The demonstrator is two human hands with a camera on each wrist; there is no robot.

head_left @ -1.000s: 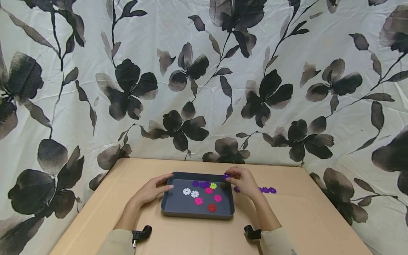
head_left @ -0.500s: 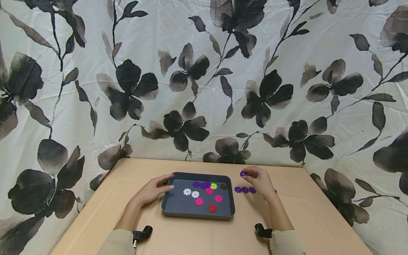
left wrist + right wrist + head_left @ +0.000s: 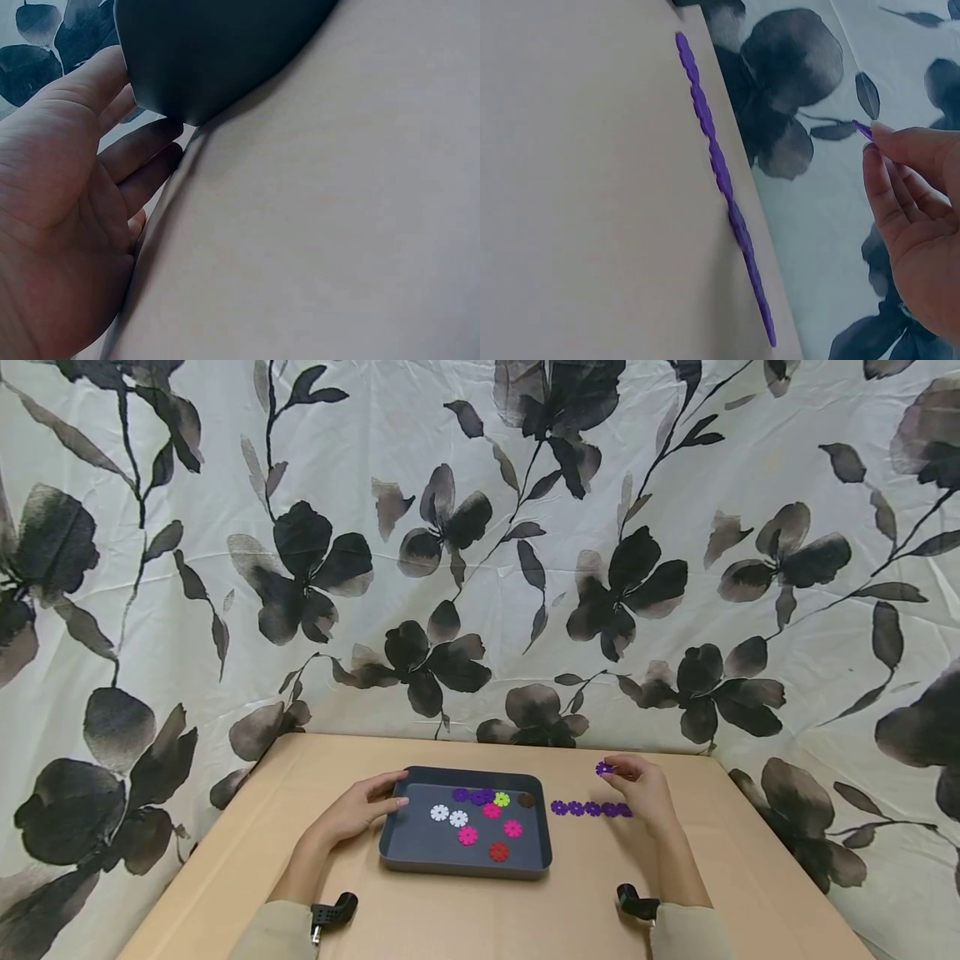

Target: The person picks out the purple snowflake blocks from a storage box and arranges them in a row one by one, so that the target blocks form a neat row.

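Right hand (image 3: 645, 793) has shifted rightward, thumb and fingertips pinching a purple disc (image 3: 602, 768) near the row (image 3: 575, 808); left hand (image 3: 356, 811) grips the tray (image 3: 420, 845); linking likely calls for square alignment before pressing.

On my feed an off-white cloth (image 3: 547, 618) fills the bkgd, running from the top of the head view down behind the tabletop's far edge, L corner to R corner, & on down past both side edges. I see a big blk/gray floral print (image 3: 302, 537) w/ leaves (image 3: 532, 564) all over it, plus creases & soft wrinkles in the fabric. Tabletop (image 3: 742, 877) is light tan, matte, w/ faint lines on it. Light's soft & fairly even, shadows blurry; wrist cams render the same cloth bluer & dimmer for me.
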